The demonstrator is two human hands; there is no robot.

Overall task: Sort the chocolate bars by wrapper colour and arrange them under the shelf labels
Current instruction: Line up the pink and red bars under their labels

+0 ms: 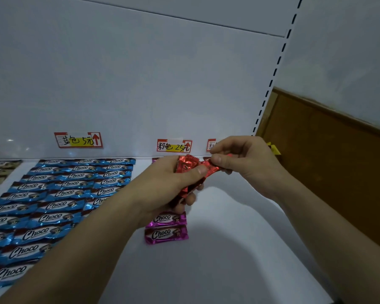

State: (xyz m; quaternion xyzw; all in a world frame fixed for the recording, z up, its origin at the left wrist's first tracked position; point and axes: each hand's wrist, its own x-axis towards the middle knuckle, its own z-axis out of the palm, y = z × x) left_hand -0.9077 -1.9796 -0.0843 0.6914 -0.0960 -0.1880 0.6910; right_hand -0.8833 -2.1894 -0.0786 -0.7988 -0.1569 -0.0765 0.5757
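While the left hand (169, 185) grips a small bundle of red bars (184, 166) above the white shelf (228, 249), the right hand (246, 163) pinches one end of the top red bar (211, 166), with blue bars (59, 194) in rows at left and pink bars (166, 234) beneath the pink label (173, 146).

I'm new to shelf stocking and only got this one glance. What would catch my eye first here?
The two hands mid-frame stand out: the left hand grips a bunch of red bars while the right hand pinches the end of one. Next comes the big block of blue bars laid in rows at the left, under the left shelf label, then two magenta bars lying just below the left hand.
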